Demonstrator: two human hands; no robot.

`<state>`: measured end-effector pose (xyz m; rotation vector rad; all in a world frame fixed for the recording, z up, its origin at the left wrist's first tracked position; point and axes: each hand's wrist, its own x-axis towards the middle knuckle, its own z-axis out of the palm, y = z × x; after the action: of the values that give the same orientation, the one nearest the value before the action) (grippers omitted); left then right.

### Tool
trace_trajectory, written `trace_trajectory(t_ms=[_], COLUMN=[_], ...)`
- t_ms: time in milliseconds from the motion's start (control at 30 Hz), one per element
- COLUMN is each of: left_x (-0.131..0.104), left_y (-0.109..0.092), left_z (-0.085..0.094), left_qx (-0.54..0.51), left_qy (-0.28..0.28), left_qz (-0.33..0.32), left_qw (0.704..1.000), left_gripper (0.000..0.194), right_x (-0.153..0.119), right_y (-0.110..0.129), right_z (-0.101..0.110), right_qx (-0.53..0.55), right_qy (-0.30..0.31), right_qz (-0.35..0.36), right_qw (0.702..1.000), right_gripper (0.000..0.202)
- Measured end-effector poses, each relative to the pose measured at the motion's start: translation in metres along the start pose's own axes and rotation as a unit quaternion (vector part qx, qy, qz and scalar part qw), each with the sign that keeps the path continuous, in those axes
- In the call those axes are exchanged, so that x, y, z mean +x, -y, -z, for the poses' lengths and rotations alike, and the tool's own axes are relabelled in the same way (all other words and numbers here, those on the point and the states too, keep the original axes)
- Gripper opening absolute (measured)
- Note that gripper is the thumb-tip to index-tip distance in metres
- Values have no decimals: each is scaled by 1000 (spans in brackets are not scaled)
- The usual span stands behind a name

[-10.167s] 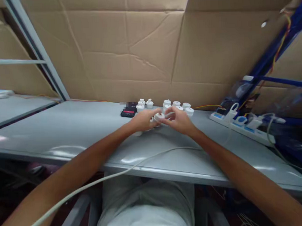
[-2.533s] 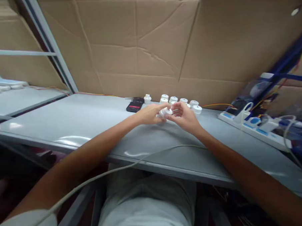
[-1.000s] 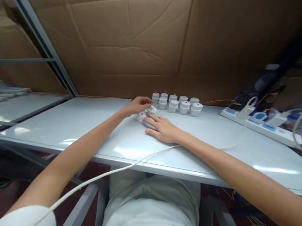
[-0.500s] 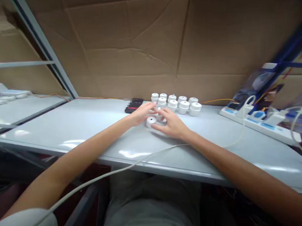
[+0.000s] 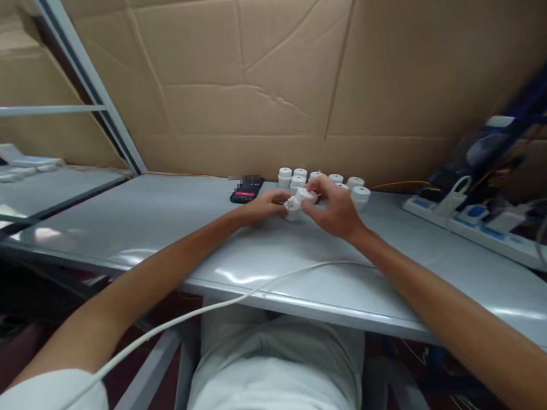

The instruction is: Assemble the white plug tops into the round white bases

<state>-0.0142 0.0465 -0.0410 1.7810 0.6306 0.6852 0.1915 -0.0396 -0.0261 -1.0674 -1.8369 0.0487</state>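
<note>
My right hand (image 5: pixel 337 208) pinches a white round plastic cap (image 5: pixel 306 196), tilted and held just above and to the right of another white piece. That lower white round piece (image 5: pixel 292 210) stands on the table, and the fingers and thumb of my left hand (image 5: pixel 268 207) close on its left side. Behind my hands are two rows of similar white round pieces (image 5: pixel 298 181), apparently stacked in pairs, some with a small dark hole on top. My right hand hides part of these rows.
A black device (image 5: pixel 246 189) lies left of the white pieces. A white power strip (image 5: pixel 478 229) with plugs runs along the right side. One pale cable (image 5: pixel 214 306) crosses the grey table's (image 5: pixel 165 216) front edge. A cardboard sheet (image 5: pixel 250 79) stands behind.
My right hand has lifted a white cap that was by its thumb at the front of the table. My left hand has moved slightly right and closed on the standing piece.
</note>
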Motion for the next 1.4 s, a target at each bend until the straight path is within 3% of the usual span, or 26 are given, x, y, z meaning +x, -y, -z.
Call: trace_trajectory(t_ms=[67,200,267,367,567,667,900,1100,1267,1400], left_x=[1,1,0,-2,-5,-6,-11,-8,-10,-15], left_y=[4,8,7,2,-9,-14,-22,-17,-19,-29], left_z=[-1,-5,-7,-8,-1,5,11,7,5,6], left_qx=[15,41,35,20,-52,-80,-78,-75,-70,-25], left_qy=[24,24,23,19,-64,-61,-15,-19,1,-28], left_qz=[-13,-38,-43,-36,-17,-26,-6,52,13,-48], left_qw=[1000,998,998,999,996,995,997,996,997,998], left_gripper=[56,58,57,59,60,55,49,62,65,57], right_x=[1,-4,-6,-5,2,1,-4,-4,-5,-3], right_y=[-6,-11,-9,-7,-16,-19,-15,-7,-2,-4], right_z=[0,-4,-5,-3,-2,-2,-3,0,-1,-4], right_qx=[-13,0,11,25,92,150,168,108,148,210], right_qy=[-11,100,127,128,59,65,67,48,65,59], right_qz=[9,27,27,4,-125,-148,-49,-3,-113,-199], right_qw=[1000,995,991,992,986,975,982,993,980,955], right_gripper=[21,25,26,28,35,43,39,33,45,56])
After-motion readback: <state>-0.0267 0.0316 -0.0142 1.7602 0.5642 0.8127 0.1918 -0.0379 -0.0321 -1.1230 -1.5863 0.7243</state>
